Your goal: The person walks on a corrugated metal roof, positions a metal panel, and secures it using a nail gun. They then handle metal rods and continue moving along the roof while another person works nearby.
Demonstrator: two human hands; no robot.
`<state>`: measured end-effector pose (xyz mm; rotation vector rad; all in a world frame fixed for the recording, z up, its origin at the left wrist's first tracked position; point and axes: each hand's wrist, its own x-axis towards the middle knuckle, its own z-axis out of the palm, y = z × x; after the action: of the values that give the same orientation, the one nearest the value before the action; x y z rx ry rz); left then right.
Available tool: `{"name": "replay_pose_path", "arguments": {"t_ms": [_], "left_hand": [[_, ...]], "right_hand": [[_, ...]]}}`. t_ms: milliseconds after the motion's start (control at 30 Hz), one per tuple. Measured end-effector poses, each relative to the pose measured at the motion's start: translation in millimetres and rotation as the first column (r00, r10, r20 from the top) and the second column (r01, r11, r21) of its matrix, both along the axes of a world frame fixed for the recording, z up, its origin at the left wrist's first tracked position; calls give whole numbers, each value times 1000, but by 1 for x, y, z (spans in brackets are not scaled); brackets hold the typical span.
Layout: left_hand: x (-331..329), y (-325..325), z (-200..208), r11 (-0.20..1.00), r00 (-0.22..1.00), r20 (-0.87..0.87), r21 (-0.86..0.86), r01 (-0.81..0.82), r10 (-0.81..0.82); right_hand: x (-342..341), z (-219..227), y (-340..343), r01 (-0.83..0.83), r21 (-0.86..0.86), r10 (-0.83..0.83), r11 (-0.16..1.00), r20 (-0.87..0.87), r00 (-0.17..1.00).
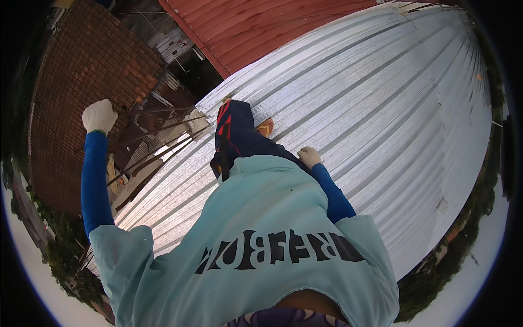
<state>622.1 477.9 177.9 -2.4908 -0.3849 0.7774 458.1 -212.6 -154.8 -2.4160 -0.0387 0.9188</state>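
Observation:
My left hand (99, 116), in a white knit glove, is raised out to the left at the end of a blue sleeve. Its fingers are curled into a fist, and nothing sticks out of it. Low by my right thigh is my right hand (309, 156), gloved in the same way, with its fingers bent in and no object showing. Beneath me lies a silvery corrugated metal roof (376, 114). My foot in a sandal (265, 127) rests on it, in front of my dark trousers (245, 131).
Beyond the left edge of the metal roof are thin dark beams (158, 150) and a lower brown tiled roof (92, 65). A red metal roof (256, 27) adjoins at the far side, beside a dark gap (199, 73). Trees (452, 253) stand past the right edge.

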Motion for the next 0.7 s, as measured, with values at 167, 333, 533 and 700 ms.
{"name": "replay_pose_path", "arguments": {"t_ms": [167, 333, 533, 700], "left_hand": [[-1, -9, 4, 999, 999, -14, 16, -42, 43], [-5, -3, -5, 996, 992, 86, 16, 87, -88], [-11, 0, -6, 998, 998, 48, 47, 49, -52], [-11, 5, -14, 994, 991, 104, 66, 83, -89]], "right_hand": [[15, -8, 7, 109, -56, -114, 992, -96, 989], [25, 1, 18, 154, -14, -155, 988, -109, 982], [44, 15, 26, 175, -14, -174, 984, -220, 960], [43, 18, 18, 203, -14, -201, 979, -214, 956]]}}
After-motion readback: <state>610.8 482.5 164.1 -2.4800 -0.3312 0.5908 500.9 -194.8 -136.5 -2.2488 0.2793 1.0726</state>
